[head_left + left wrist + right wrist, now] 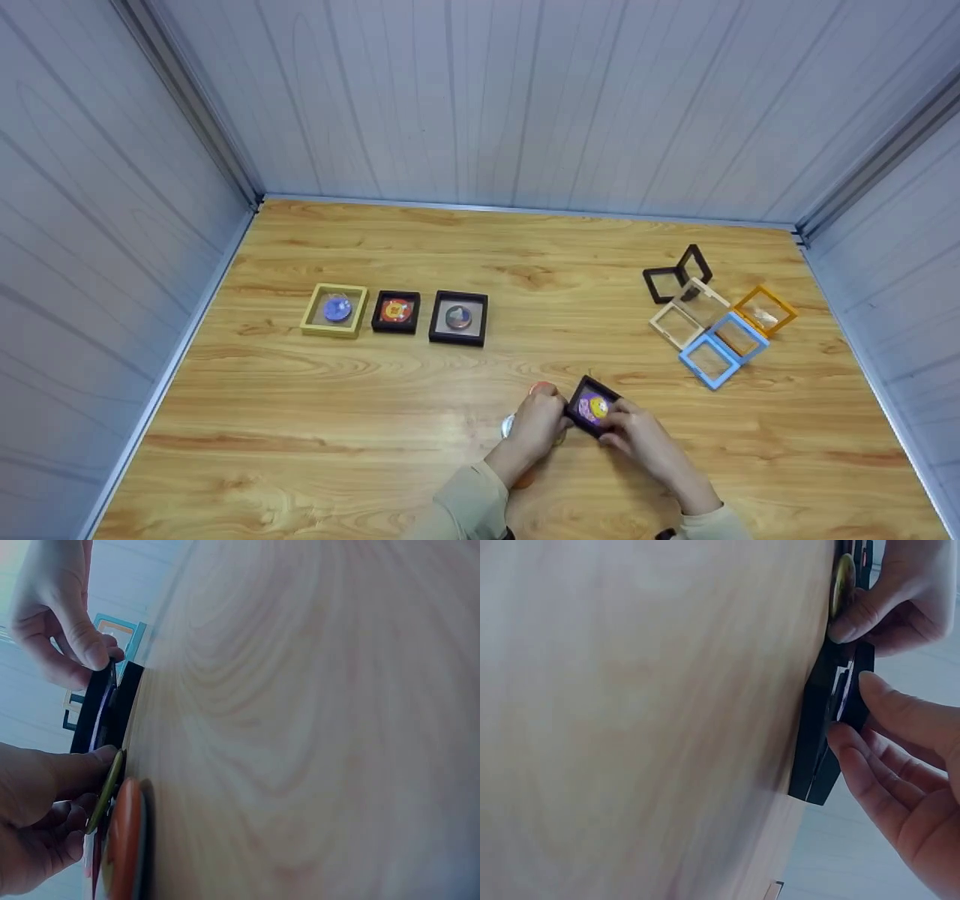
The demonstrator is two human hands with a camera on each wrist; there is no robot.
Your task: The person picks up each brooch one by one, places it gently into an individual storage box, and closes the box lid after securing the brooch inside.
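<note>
While a person works over a wooden counter (337, 420), a small black frame (584, 391) lies between the two hands, a purple and yellow badge (596, 406) showing through its clear film. Picture a clock centred on that frame, twelve toward the back wall.

Between eight and nine o'clock, the left grip (538, 421) is clamped on the frame's corner, thumb laid over the edge. At four o'clock, the right grip (641, 439) pinches the frame between thumb and fingers. Both wrist views show a thin slit between the frame's halves; how the badge is seated inside is hard to tell.

The step in hand appears to be bringing those halves together around the badge. To do it well, the left grip should steady its corner while the right squeezes along the edge, matching the rims before any firm pressure. Pressing the borders, not the film, should help keep the badge centred. Fingertips should clear the slit first.

An orange disc (541, 386) near ten o'clock and a silver disc (507, 426) toward half past eight crowd the left grip, so any turn of the frame looks safer toward two o'clock, where unfolded frames (724, 347) lie well apart.
</note>
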